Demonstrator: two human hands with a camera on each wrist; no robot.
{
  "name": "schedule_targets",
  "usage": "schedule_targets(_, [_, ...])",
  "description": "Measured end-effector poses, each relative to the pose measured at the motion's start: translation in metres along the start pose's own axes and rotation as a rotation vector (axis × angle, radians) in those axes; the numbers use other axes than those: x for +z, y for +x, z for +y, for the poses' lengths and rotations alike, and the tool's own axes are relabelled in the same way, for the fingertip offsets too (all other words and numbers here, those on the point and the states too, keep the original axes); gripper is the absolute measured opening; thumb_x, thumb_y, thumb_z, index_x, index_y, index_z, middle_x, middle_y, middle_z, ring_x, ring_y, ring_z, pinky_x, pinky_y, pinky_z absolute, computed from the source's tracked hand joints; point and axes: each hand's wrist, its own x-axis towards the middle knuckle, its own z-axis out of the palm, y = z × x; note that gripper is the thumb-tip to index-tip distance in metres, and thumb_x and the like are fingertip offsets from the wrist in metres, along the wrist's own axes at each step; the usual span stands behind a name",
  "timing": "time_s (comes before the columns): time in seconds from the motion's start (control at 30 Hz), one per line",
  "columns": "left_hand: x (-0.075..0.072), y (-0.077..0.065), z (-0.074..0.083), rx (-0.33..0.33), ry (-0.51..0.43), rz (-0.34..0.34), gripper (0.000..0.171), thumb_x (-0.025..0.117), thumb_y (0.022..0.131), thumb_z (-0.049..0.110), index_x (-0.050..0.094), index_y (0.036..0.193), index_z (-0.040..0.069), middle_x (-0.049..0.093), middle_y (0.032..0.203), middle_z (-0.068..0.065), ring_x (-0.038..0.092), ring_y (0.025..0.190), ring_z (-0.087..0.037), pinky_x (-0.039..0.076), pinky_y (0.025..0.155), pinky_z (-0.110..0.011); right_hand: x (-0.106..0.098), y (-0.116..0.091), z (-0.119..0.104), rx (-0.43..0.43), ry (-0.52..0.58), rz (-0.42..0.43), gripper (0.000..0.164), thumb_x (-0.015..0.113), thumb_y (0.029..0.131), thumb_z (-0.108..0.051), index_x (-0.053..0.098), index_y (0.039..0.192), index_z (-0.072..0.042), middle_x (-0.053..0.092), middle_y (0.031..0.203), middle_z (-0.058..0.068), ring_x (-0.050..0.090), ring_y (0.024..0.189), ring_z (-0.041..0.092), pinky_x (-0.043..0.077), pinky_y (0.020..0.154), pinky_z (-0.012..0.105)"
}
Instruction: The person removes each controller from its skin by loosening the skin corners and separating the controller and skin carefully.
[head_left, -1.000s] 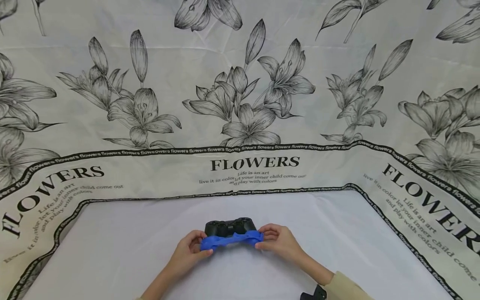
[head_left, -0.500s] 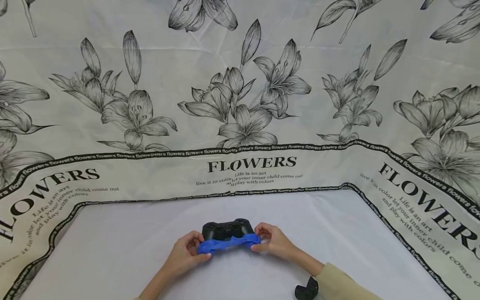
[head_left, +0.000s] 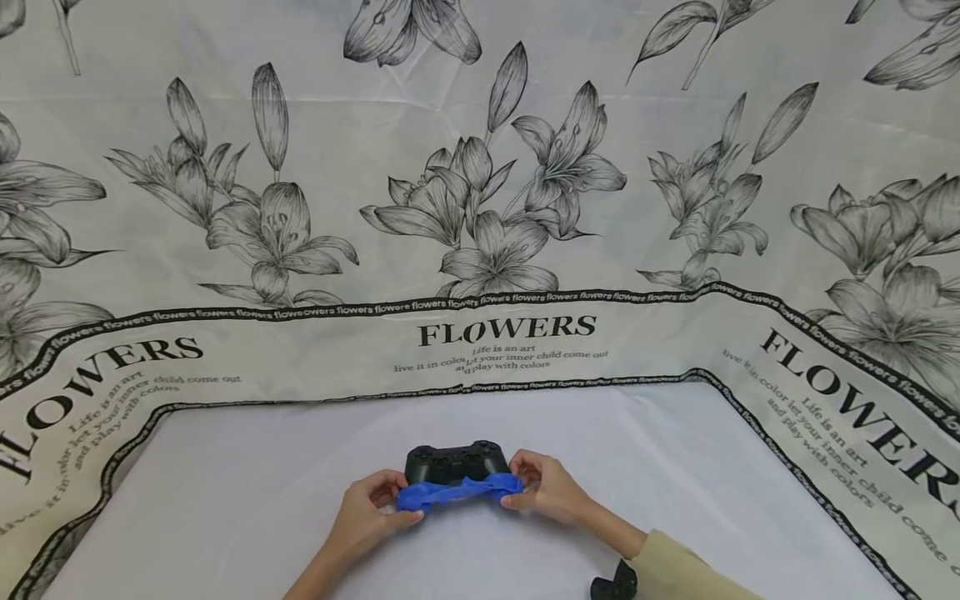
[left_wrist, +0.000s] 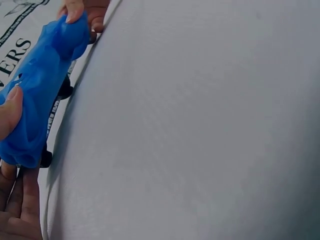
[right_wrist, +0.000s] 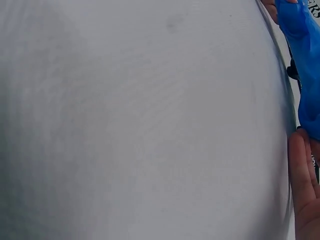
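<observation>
Both hands hold a blue, flexible controller cover (head_left: 459, 492) in front of the body, one at each end. The left hand (head_left: 366, 515) pinches its left end, with thumb in front and fingers behind, as the left wrist view shows. At the other end, the right hand (head_left: 551, 490) grips the cover between thumb and fingers. A black game controller (head_left: 456, 462) stands up behind the cover, its sticks and buttons facing away from the body side; its lower part is hidden by the blue cover (left_wrist: 40, 85). In the right wrist view the cover (right_wrist: 307, 65) fills the right edge.
A white cloth (head_left: 247, 500) covers the table. Around it stands a fabric screen (head_left: 517, 337) printed with flowers and lettering. A small black device (head_left: 615, 582) shows beside the right sleeve (head_left: 693, 571).
Hands, cover and controller have shifted slightly left and down in the head view, mostly between the first two frames. Both hands keep their hold on the cover.
</observation>
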Motion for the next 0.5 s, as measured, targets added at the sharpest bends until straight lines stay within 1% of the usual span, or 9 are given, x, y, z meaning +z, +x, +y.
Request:
schedule_targets(0.1, [-0.0002, 0.0004, 0.0006, 0.001, 0.003, -0.001, 0.037, 0.086, 0.066, 0.004, 0.063, 0.094, -0.003, 0.061, 0.085, -0.007, 0.056, 0.073, -0.006, 0.054, 0.074, -0.018, -0.0008, -0.0006, -0.0019, 0.008, -0.02, -0.001, 0.031, 0.08, 0.076, -0.014, 0.056, 0.093, -0.002, 0.053, 0.081, 0.001, 0.051, 0.07, 0.005, 0.044, 0.06, 0.018])
schedule_targets(0.23, [-0.0024, 0.0022, 0.0022, 0.011, 0.016, -0.026, 0.036, 0.086, 0.064, 0.005, 0.062, 0.09, -0.003, 0.059, 0.079, -0.005, 0.056, 0.069, -0.006, 0.053, 0.07, -0.016, -0.0017, -0.0009, -0.0051, -0.002, -0.046, 0.001, 0.032, 0.08, 0.076, -0.017, 0.057, 0.092, -0.002, 0.053, 0.08, 0.0, 0.052, 0.069, 0.005, 0.044, 0.06, 0.018])
schedule_targets(0.33, [-0.0021, 0.0029, 0.003, 0.013, 0.04, -0.018, 0.036, 0.087, 0.063, 0.006, 0.062, 0.088, -0.002, 0.058, 0.075, -0.004, 0.055, 0.065, -0.005, 0.052, 0.065, -0.017, -0.0014, -0.0008, -0.0052, -0.014, -0.042, 0.004, 0.032, 0.08, 0.076, -0.016, 0.057, 0.092, -0.001, 0.052, 0.079, 0.0, 0.05, 0.067, 0.004, 0.043, 0.06, 0.018])
schedule_targets(0.5, [-0.0011, 0.0002, 0.0053, 0.001, 0.047, 0.014, 0.036, 0.088, 0.062, 0.007, 0.061, 0.086, 0.001, 0.054, 0.07, -0.003, 0.051, 0.059, -0.005, 0.047, 0.058, -0.017, 0.0025, -0.0023, -0.0048, -0.047, 0.001, 0.01, 0.031, 0.079, 0.077, -0.014, 0.055, 0.091, 0.0, 0.051, 0.082, 0.0, 0.051, 0.074, 0.004, 0.045, 0.064, 0.018])
